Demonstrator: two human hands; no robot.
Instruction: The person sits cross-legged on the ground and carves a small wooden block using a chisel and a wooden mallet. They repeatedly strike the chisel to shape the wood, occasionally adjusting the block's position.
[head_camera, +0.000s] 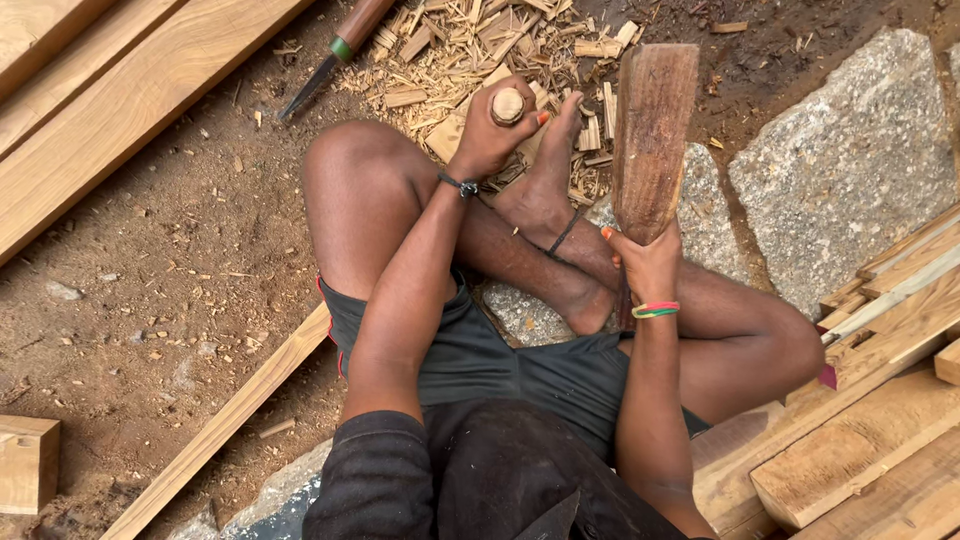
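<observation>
I sit on bare brown dirt (180, 260), outdoors, with sawdust trodden into it. Grey granite slabs (850, 150) lie ahead to my right, and one shows under my crossed legs. Long planks (110, 90) run across the upper left corner, another plank (230, 420) slants past my left thigh, and cut timbers (860, 450) are stacked low on my right. A heap of pale wood chips (480, 50) spreads in front of my feet. My right hand (648, 265) is wrapped tight round the handle of a wooden mallet (652, 130), its head raised upright. My left hand (492, 130) is closed round a chisel (508, 105), only its round butt showing, held over the chips beside my foot. A second chisel (335, 55) with a green ring lies on the dirt, apart.
</observation>
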